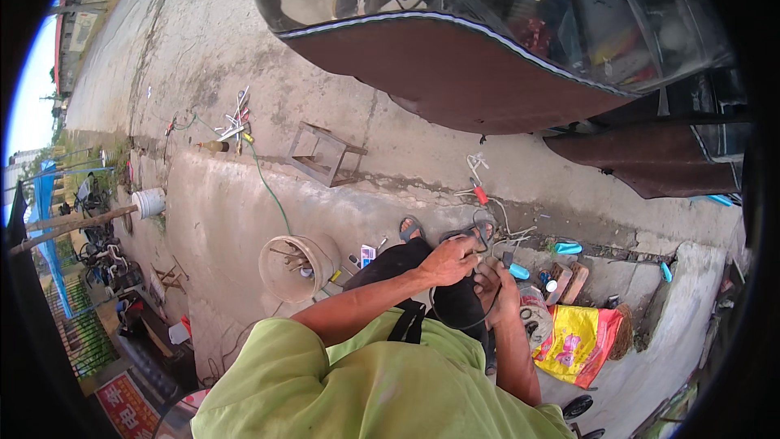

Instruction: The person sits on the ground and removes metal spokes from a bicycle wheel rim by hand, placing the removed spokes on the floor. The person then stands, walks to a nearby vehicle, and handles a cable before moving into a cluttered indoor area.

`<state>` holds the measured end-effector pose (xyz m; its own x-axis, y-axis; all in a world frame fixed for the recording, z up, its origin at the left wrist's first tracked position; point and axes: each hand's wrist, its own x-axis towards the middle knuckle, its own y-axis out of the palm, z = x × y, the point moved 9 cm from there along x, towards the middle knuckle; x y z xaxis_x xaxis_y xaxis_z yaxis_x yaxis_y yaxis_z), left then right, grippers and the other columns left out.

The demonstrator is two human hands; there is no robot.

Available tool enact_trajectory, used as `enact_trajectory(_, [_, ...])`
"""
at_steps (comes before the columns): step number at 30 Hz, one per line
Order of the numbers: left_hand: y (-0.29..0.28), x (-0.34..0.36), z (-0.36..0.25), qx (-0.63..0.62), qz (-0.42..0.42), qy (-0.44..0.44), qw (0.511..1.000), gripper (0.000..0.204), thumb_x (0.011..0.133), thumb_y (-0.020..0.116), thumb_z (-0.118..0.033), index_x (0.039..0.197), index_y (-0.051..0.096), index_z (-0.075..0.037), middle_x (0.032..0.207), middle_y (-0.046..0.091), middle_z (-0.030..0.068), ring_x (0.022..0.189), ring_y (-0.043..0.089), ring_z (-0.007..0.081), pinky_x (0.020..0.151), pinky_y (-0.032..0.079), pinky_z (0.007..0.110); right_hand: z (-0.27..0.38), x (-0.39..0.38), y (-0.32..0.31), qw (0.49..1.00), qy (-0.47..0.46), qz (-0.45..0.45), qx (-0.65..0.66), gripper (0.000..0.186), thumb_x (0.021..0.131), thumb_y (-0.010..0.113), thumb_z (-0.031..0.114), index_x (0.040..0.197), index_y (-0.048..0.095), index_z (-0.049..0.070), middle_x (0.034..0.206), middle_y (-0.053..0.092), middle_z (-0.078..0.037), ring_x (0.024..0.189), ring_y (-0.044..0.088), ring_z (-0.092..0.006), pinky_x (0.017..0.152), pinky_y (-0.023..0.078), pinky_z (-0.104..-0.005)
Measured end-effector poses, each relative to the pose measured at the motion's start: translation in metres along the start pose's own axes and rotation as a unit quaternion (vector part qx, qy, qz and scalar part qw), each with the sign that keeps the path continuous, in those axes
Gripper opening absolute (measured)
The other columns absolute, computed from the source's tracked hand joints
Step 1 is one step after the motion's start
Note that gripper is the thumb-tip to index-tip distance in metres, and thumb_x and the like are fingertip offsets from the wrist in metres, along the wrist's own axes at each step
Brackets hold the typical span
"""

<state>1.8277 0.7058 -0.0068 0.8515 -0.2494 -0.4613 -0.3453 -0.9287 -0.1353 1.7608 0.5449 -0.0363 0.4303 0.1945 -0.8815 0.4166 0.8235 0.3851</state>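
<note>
Over my lap both hands are close together, working on a thin black cable [445,321] that hangs in a loop between them. My left hand [452,260] has its fingers pinched on one part of the cable. The fingers of my right hand [496,286] are curled round another part, just to the right and a little nearer. A small dark block [508,258] shows beside the right fingertips; whether it joins the cable I cannot tell. Pale wires [513,237] lie on the ground beyond the hands, near a red-handled tool [480,195].
Left of my legs stands a bucket [318,254] with tools inside. A wooden stool [321,154] lies ahead. On the right are a yellow-red bag [573,345], bricks [569,283] and light-blue pieces [569,249]. A vehicle with a brown cover [455,73] fills the far right.
</note>
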Motion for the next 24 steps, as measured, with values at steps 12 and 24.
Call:
enact_trajectory(12, [-0.086, -0.131, -0.031, -0.015, -0.030, 0.022, 0.999, 0.034, 0.101, 0.061, -0.032, 0.120, 0.065, -0.004, 0.101, 0.072, 0.0223, 0.093, 0.071, 0.0412, 0.084, 0.054, 0.049, -0.029, 0.039, 0.109, 0.984, 0.083, 0.024, -0.155, 0.031, 0.108, 0.054, 0.026, 0.126, 0.062, 0.002, 0.075, 0.050, 0.002, 0.063, 0.048, -0.0136, 0.058, 0.044, -0.0292])
enact_trajectory(24, [-0.213, -0.355, 0.158, -0.139, -0.474, -0.185, 0.850, 0.045, 0.097, 0.067, -0.036, 0.124, 0.069, -0.001, 0.103, 0.076, 0.0167, 0.095, 0.073, 0.0271, 0.089, 0.056, 0.039, -0.031, -0.124, 0.355, 0.772, -0.013, 0.277, -0.572, 0.033, 0.103, 0.059, 0.019, 0.122, 0.062, -0.008, 0.063, 0.043, 0.002, 0.051, 0.040, -0.0099, 0.046, 0.033, -0.0264])
